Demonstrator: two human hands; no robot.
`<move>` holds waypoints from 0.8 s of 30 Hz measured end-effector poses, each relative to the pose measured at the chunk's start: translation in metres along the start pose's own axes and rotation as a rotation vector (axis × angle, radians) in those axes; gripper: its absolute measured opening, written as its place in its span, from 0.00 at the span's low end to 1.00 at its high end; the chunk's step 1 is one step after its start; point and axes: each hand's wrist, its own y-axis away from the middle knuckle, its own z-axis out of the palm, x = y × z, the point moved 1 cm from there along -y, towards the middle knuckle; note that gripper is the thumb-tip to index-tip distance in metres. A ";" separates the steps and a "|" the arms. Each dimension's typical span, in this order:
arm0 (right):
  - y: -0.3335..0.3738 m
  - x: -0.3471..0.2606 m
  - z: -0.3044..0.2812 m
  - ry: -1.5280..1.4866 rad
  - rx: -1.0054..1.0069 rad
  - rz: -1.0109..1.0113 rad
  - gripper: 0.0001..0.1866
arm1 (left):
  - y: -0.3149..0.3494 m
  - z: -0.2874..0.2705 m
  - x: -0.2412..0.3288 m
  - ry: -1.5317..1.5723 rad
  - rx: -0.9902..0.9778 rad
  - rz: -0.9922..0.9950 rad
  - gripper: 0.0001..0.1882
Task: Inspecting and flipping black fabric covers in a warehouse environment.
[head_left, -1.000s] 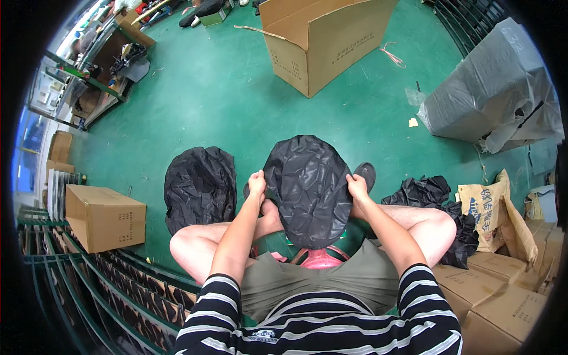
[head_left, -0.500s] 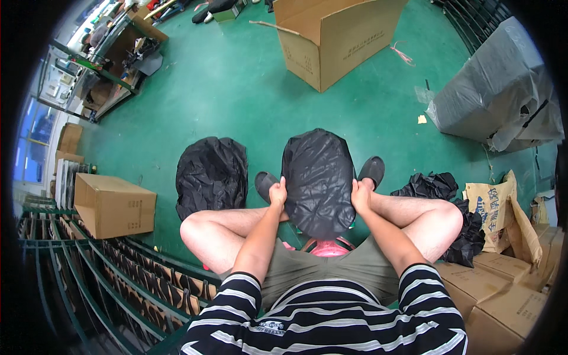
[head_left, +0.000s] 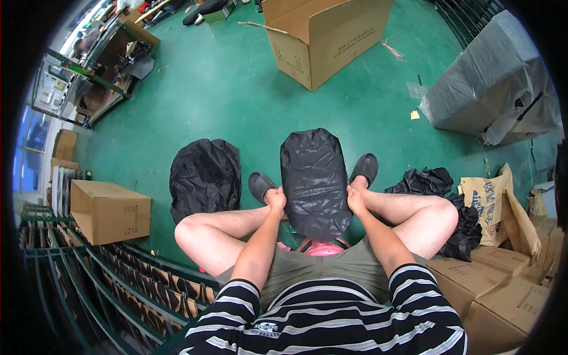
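Observation:
Between my knees is a black, shiny cloth cover (head_left: 313,183), roughly oblong with rounded ends and creased across its top. My left hand (head_left: 276,200) is closed on its left edge, and my right hand (head_left: 356,200) is closed on the right edge, thumbs uppermost. The fingers under the cloth are hidden, as is whatever lies beneath it. To the left, a second black cloth cover (head_left: 206,177) lies crumpled on the green floor. Part of a pink seat or stool (head_left: 322,248) shows below the held cover.
A large open carton (head_left: 331,44) stands ahead, a smaller one (head_left: 112,210) at left above a green rack (head_left: 136,278) of flat pieces. On the right are a grey-wrapped block (head_left: 485,83), crumpled black cloth (head_left: 423,182), a paper sack (head_left: 491,204) and closed cartons (head_left: 473,275).
The cover between my hands has gone from a rounder shape to a straighter-sided, flatter oblong. Both hands keep their grip on its edges. The whole view has shifted slightly.

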 end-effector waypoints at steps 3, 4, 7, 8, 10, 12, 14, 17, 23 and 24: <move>-0.008 0.033 -0.010 0.044 -0.125 0.045 0.31 | 0.006 0.016 -0.016 0.238 -0.122 -0.106 0.25; -0.010 0.036 -0.011 0.090 -0.193 0.069 0.31 | 0.006 0.016 -0.025 0.352 -0.167 -0.150 0.26; 0.003 0.010 -0.008 -0.054 -0.149 0.165 0.33 | 0.000 0.002 -0.054 0.681 -0.252 -0.324 0.28; 0.007 -0.003 -0.011 -0.100 -0.116 0.213 0.33 | -0.001 0.000 -0.058 0.795 -0.267 -0.387 0.28; -0.009 0.000 -0.013 -0.263 0.027 0.281 0.34 | -0.015 0.005 -0.034 0.584 0.116 -0.161 0.31; -0.012 -0.027 0.000 -0.248 0.186 0.297 0.35 | -0.034 -0.032 -0.019 0.386 0.230 0.127 0.31; -0.020 0.001 -0.017 -0.194 0.237 0.333 0.33 | -0.002 -0.012 0.033 0.102 0.235 0.277 0.32; -0.033 0.002 -0.016 -0.320 0.244 0.240 0.28 | 0.002 -0.019 0.075 0.076 -0.076 0.005 0.38; -0.018 -0.042 0.007 -0.257 0.275 0.124 0.23 | -0.016 -0.024 0.056 0.150 0.150 0.153 0.33; -0.021 -0.046 0.012 -0.188 0.204 0.102 0.23 | -0.020 -0.027 0.053 0.211 0.157 0.169 0.31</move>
